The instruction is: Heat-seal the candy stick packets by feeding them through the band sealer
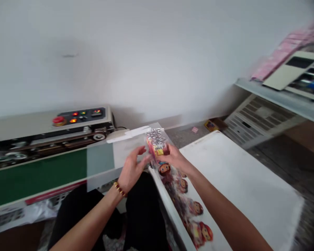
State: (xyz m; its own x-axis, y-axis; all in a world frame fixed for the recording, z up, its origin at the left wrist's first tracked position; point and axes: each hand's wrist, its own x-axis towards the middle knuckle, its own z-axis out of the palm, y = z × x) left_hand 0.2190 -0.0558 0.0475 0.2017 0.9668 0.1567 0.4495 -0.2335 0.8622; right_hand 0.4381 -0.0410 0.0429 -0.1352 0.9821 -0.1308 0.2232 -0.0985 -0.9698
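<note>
A small printed packet (157, 141) with a silver, text-covered face and a yellow barcode patch is near the middle of the view. My right hand (174, 158) is closed around its right side. Close by on the left, my left hand (133, 165) has its fingers apart, thumb towards the packet; whether a fingertip touches it I cannot tell. Below my right hand, several clear-wrapped packs with cartoon doll faces (195, 208) lie in a row along the edge of a white table (240, 177).
On the left stands a machine with a control panel (87, 115), a red knob (59, 120) and a green conveyor belt (49, 176). A shelf (285, 97) at right bears pink packs (282, 52) and a beige device (290, 71). Behind is a white wall (146, 52).
</note>
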